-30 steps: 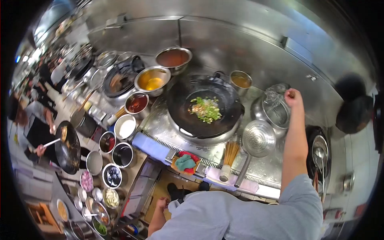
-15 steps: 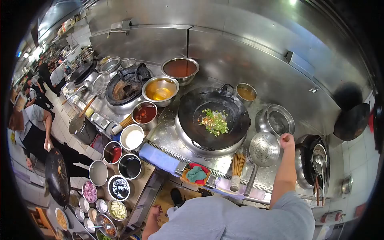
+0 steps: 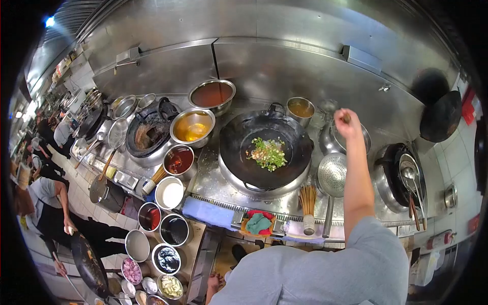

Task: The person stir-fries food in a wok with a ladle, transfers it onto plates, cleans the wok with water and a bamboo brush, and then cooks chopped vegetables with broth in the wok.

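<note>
My right hand (image 3: 346, 123) is raised at the back right, closed round a brown handle end. A blurred metal bowl shape (image 3: 328, 107) beside it looks like the head of a ladle. Beneath the hand is a metal basin (image 3: 362, 138), partly hidden by my forearm. Left of it, a black wok (image 3: 239, 165) on the stove holds chopped green and pale pieces (image 3: 268, 153). A perforated strainer (image 3: 332, 175) lies next to my forearm. Low beside my body, my left hand (image 3: 214, 281) has loosely curled fingers, with nothing seen in them.
Bowls of reddish liquid (image 3: 212, 95) and yellow oil (image 3: 192, 127) stand left of the wok, with a small pot (image 3: 300, 112) behind. A bamboo brush (image 3: 308, 208) and cloths (image 3: 258, 222) lie at the front edge. At left, a co-worker (image 3: 56, 203) holds another wok (image 3: 89, 262).
My right hand has risen and moved back and left, over the basin, and a handle end now shows in it. The view has shifted. The co-worker's wok has moved lower.
</note>
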`<state>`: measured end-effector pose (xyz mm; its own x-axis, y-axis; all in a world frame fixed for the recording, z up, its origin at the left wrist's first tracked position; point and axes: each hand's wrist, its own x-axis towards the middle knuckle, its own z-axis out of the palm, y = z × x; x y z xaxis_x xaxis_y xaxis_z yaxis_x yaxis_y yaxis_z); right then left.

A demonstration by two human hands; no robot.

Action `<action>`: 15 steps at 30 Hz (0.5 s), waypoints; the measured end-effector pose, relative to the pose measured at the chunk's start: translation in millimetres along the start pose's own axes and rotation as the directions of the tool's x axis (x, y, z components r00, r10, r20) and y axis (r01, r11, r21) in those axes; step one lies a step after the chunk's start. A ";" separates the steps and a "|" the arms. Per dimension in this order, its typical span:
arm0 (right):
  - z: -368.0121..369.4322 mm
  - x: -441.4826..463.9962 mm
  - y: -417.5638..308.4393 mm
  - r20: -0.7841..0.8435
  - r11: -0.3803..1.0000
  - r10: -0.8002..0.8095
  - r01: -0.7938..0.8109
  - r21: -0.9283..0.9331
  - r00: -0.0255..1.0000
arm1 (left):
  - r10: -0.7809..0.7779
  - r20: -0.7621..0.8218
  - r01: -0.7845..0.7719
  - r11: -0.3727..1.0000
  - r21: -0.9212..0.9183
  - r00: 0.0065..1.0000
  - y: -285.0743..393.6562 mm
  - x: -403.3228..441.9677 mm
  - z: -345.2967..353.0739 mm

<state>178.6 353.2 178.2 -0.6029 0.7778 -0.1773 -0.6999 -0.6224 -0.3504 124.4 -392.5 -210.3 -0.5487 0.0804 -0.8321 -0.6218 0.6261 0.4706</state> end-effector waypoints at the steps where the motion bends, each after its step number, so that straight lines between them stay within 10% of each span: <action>1: 7.8 16.3 3.8 0.044 0.997 0.072 -0.074 0.025 0.996 | 0.000 0.024 0.001 0.999 -0.032 1.000 -7.8 2.8 -2.6; 10: 26.3 83.2 46.3 -0.227 0.867 0.297 -0.362 -0.344 0.927 | -0.033 0.051 0.046 0.959 -0.279 0.998 -7.2 14.5 1.0; 14: -39.4 11.7 20.2 -0.012 0.534 -0.073 0.028 -0.845 0.997 | 0.042 0.069 -0.015 0.935 -0.355 0.997 3.5 25.4 13.7; 15: -50.9 -24.8 9.2 -0.036 0.241 -0.201 0.014 -0.970 0.979 | 0.042 0.069 -0.015 0.936 -0.352 0.997 2.5 23.2 14.5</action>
<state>206.6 332.6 132.5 -0.4360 0.8896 -0.1361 0.1945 -0.0546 -0.9794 118.2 -377.7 -232.7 -0.5348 0.1601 -0.8296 -0.7703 0.3112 0.5566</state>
